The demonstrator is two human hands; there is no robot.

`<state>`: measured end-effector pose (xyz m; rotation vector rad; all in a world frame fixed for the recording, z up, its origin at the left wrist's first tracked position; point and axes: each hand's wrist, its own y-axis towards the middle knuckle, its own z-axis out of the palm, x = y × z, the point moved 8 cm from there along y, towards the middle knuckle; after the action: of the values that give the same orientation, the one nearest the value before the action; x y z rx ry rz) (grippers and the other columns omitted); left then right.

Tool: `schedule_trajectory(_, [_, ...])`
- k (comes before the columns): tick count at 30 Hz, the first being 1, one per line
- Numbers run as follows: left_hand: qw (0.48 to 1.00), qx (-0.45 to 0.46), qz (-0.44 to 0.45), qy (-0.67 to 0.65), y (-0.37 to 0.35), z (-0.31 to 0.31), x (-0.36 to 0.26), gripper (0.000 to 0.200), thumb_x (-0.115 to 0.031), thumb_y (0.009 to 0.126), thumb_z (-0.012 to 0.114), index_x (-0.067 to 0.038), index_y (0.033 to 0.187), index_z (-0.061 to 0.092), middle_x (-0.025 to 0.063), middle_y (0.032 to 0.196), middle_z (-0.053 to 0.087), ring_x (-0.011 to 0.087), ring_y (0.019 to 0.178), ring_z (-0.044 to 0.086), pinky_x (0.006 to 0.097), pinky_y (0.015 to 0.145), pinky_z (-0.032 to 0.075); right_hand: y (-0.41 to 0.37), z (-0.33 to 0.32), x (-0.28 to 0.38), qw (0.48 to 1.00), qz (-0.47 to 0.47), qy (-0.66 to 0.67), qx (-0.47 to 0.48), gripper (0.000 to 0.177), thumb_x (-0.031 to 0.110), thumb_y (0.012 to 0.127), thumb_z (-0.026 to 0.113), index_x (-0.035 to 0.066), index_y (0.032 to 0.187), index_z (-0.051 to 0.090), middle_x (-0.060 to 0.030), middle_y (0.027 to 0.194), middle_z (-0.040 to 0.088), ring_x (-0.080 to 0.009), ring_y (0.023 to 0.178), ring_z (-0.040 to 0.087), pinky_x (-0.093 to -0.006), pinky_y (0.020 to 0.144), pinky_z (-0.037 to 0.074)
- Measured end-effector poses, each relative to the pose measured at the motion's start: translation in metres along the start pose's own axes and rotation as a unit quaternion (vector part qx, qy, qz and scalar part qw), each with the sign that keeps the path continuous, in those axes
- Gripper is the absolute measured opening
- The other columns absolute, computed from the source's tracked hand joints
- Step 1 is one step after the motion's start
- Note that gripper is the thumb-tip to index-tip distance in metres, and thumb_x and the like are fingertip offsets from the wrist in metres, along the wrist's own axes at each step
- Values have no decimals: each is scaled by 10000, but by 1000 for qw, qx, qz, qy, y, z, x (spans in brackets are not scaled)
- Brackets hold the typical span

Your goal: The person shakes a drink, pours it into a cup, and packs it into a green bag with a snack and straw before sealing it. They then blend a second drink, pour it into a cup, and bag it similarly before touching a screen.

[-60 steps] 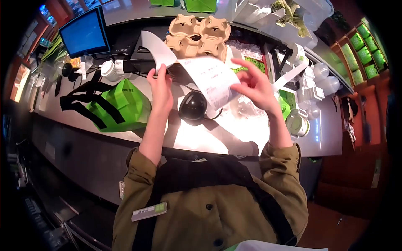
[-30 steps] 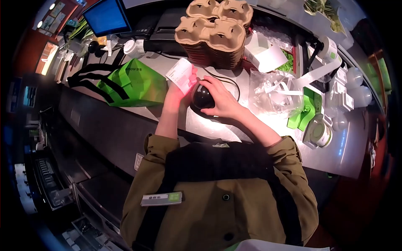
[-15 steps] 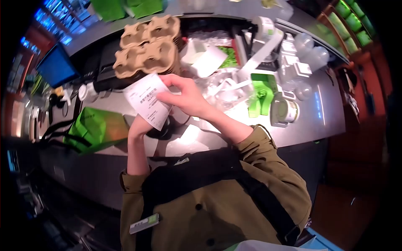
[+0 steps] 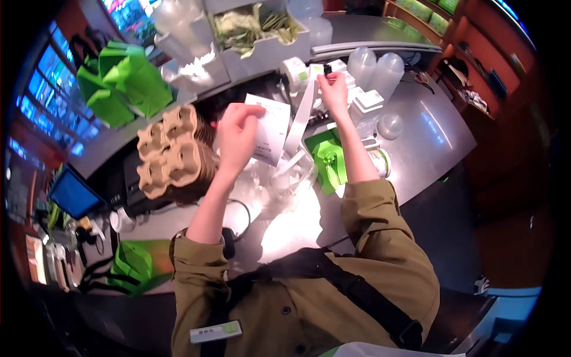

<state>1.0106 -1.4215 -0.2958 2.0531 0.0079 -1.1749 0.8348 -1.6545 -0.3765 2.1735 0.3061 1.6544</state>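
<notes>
**Receipt held up, paper strip pinched at a crowded worktop**

A grey worktop (image 4: 429, 132) is seen from above, past a person's olive jacket sleeves. A white printed receipt (image 4: 270, 130) is held upright in the left hand (image 4: 237, 135), its near edge clamped between thumb and curled fingers, above the middle of the worktop. The right hand (image 4: 333, 90) is stretched further back, and its fingers are pinched shut on the upper end of a long white paper strip (image 4: 300, 116). The strip hangs down just right of the receipt, beside a white roll (image 4: 294, 68) at the back. A stack of brown cup carriers (image 4: 171, 156) stands left of the left hand. Crumpled clear plastic (image 4: 282, 177) lies below the receipt. Green bags (image 4: 128, 83) are stacked far left, and clear domed lids (image 4: 375, 65) stand right of the right hand.
</notes>
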Motion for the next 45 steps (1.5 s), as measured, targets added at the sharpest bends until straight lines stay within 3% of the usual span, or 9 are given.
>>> schedule_trajectory(9, [983,160,-77,-49,42,110,33,313,-303,741,684,-41,913,679,78,796,566,183,748,549,293,674,422,-48,-34,51,916,23,340,210,369,94,784,613,-18,1120,512,-37,740,604,-98,679,554,-238,637,445])
schedule_trajectory(13, [946,181,-169,-208,39,142,61,310,-214,734,694,-19,970,646,32,834,565,108,756,500,241,675,396,-41,-39,43,923,16,255,286,391,187,792,619,27,1142,551,-51,747,628,-121,659,582,-250,632,454])
schedule_trajectory(16, [955,198,-92,-203,45,146,53,250,-137,743,662,-5,953,631,22,843,560,91,756,484,224,674,389,-27,-48,65,947,-167,-28,272,301,238,773,641,91,1036,629,-75,747,623,-190,664,608,-282,627,462])
schedule_trajectory(20, [960,235,-7,-151,55,139,28,199,-62,741,619,12,926,622,28,890,543,97,783,497,238,703,399,-19,-52,95,868,-401,-92,277,148,114,779,631,65,914,668,-75,659,536,-184,573,534,-292,506,404])
schedule_trajectory(26, [944,252,-70,-201,55,148,41,210,-78,786,643,11,975,622,12,942,557,77,818,522,216,727,413,-21,-51,115,836,-449,-130,286,137,137,743,658,46,845,651,-89,675,549,-245,614,557,-340,547,442])
schedule_trajectory(31, [945,275,-29,-176,54,144,25,201,-69,769,626,-5,959,633,9,913,570,84,804,511,221,723,398,6,-40,79,865,-168,41,471,203,157,846,572,-33,778,597,-14,640,480,-73,650,458,-230,588,373])
schedule_trajectory(37, [980,195,2,-34,44,106,12,259,-121,753,630,10,976,621,65,864,621,128,791,566,254,708,438,77,-107,64,978,-185,96,21,170,122,842,589,-30,886,649,-18,766,626,-61,687,521,-203,619,411])
schedule_trajectory(40, [995,83,3,-52,28,60,-5,251,-67,776,592,2,1017,612,85,867,632,127,792,579,265,706,454,12,-130,158,904,-394,-76,-149,78,65,793,621,4,828,654,-69,657,555,-152,567,525,-255,512,414])
schedule_trajectory(45, [973,-8,-57,-225,-11,-1,-49,640,52,813,485,-72,1383,222,72,867,609,78,771,558,208,665,445,-124,-68,251,730,-665,-135,-80,100,32,686,650,32,784,633,-6,579,418,-141,480,426,-274,415,326])
